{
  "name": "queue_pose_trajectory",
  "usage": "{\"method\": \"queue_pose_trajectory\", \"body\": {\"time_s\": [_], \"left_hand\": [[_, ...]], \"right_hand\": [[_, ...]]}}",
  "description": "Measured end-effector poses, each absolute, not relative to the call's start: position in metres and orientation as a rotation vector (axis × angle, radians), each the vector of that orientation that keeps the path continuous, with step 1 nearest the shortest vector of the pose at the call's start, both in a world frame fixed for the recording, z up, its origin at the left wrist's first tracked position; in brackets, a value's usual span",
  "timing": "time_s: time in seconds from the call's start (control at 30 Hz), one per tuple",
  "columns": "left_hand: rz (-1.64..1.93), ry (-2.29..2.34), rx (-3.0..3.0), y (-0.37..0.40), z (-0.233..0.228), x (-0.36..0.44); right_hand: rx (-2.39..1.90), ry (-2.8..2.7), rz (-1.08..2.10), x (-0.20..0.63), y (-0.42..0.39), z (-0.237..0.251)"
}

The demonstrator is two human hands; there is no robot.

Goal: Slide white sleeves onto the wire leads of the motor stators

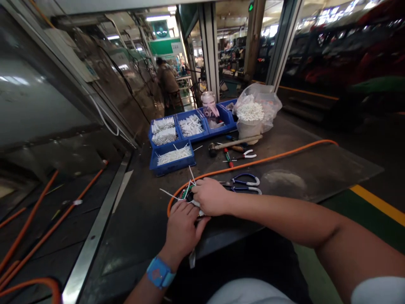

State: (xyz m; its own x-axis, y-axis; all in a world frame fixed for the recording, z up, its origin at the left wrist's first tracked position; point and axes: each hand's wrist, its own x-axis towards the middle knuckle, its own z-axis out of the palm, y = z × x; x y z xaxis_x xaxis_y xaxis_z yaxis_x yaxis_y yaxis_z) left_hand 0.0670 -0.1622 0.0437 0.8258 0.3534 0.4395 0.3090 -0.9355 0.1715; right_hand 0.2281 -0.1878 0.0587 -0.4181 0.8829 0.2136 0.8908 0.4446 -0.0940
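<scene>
My left hand (182,226) is curled round the near side of a small green-and-black part (186,192), perhaps a circuit board. White cable ties (171,194) stick out from it to the left and upward. From the right, my right hand (212,196) closes over the same part, fingers bent down at the ties; what its fingertips pinch is hidden. Purple-and-white-handled pliers or cutters (245,181) lie just beyond my right wrist. An orange cable (218,169) curves past the far side of both hands.
A blue bin (155,166) of loose white cable ties stands beyond my hands, with blue bins (205,134) of white pieces behind. Further right are a hammer (234,144), a screwdriver (228,157), small pliers (248,155) and a bag-lined tub (249,128). A person (168,80) is in the background.
</scene>
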Motion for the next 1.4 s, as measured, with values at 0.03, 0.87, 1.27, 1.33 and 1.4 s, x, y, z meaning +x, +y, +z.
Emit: {"method": "queue_pose_trajectory", "body": {"time_s": [0.03,0.87,1.27,1.33,1.4], "left_hand": [[0.699,0.506,2.907,-0.161,0.046,0.065],[0.718,0.595,2.625,-0.167,0.043,0.05],[0.729,0.61,2.701,-0.172,0.043,0.047],[0.81,0.665,2.731,-0.179,0.042,0.049],[0.873,0.715,2.704,-0.186,0.041,0.053]], "right_hand": [[-1.492,-2.463,0.012,0.233,-0.187,0.059],[-2.398,-1.187,-0.66,0.489,-0.164,0.101],[-1.499,-1.622,-0.235,0.354,-0.242,0.077],[-1.34,-1.752,-0.16,0.315,-0.279,0.062],[-1.234,-1.825,-0.046,0.283,-0.316,0.048]]}}
